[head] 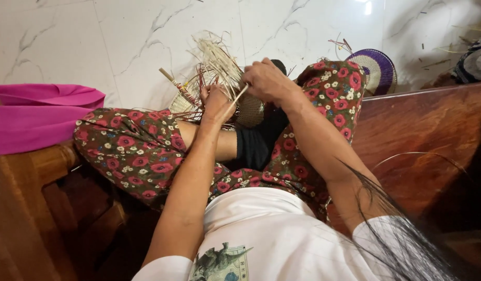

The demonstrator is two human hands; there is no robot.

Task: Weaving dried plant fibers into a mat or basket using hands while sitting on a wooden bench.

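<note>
Half-woven straw basket (248, 110), held over the lap above floral trousers (136, 151): left hand (215, 103) closed on its rim, right hand (264, 79) pinching a pale straw strand (235, 98) that slants down-left toward the left hand, loose ends fanning upward.

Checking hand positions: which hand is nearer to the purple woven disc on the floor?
Right. The right hand grips straw strands on the side toward the purple woven disc; the left hand holds the half-woven basket farther away.
</note>
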